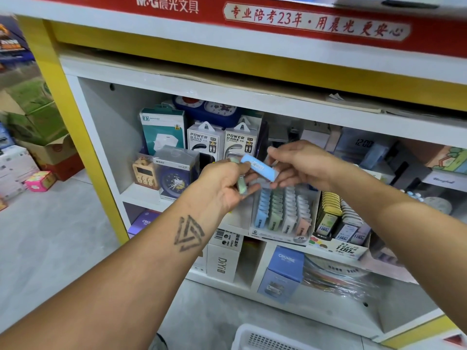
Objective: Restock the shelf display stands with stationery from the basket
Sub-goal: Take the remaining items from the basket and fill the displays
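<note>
Right hand [302,164] pinches a blue pack [260,170] — left hand [225,184] grips a green pack [241,184].

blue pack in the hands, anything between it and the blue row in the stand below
Nothing visible. The blue pack, held by both the left hand and right hand, hangs just above the stand, and the blue row beneath is open from above.

White shelf [141,195], boxed clocks [174,173], lead-refill display stands [283,213]; white basket [242,337]
</note>
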Demonstrator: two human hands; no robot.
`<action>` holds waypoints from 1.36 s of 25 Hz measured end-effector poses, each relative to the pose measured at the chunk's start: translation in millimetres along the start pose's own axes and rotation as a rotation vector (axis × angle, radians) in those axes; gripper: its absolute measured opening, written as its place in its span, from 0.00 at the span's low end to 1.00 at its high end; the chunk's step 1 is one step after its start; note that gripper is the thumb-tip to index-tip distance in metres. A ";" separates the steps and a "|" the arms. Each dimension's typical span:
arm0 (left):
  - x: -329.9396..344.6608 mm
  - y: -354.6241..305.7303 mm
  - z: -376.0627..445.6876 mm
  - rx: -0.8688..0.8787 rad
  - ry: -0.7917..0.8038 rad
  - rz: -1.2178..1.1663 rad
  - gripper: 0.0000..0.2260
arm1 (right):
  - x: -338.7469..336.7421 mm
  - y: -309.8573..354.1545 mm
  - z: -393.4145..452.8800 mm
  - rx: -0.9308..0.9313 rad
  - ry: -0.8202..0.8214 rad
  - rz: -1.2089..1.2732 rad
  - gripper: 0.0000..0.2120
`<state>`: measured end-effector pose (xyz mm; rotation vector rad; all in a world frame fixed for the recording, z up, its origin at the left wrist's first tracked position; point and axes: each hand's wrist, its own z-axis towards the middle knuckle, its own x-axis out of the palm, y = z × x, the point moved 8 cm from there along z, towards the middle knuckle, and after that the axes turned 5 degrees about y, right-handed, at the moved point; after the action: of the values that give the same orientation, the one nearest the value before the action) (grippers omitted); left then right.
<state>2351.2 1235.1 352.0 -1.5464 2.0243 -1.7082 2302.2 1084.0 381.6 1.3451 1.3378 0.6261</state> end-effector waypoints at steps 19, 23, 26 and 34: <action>-20.2 -6.8 -9.1 -0.041 -0.144 0.060 0.17 | -1.5 5.8 11.1 -0.249 -0.347 -1.083 0.08; -17.3 -5.2 -11.1 -0.046 -0.119 0.055 0.12 | 4.7 -5.5 18.6 -0.217 -0.322 -1.075 0.08; -15.9 -6.0 -10.8 -0.038 -0.111 0.030 0.09 | 10.0 -8.3 20.7 -0.210 -0.279 -1.111 0.09; -15.3 -5.6 -11.1 -0.033 -0.087 0.032 0.05 | 16.2 -5.6 24.6 -0.216 -0.252 -1.153 0.09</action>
<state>2355.5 1254.3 352.7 -1.5603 2.0336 -1.5751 2326.2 1089.9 364.7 0.3058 1.5085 -0.1911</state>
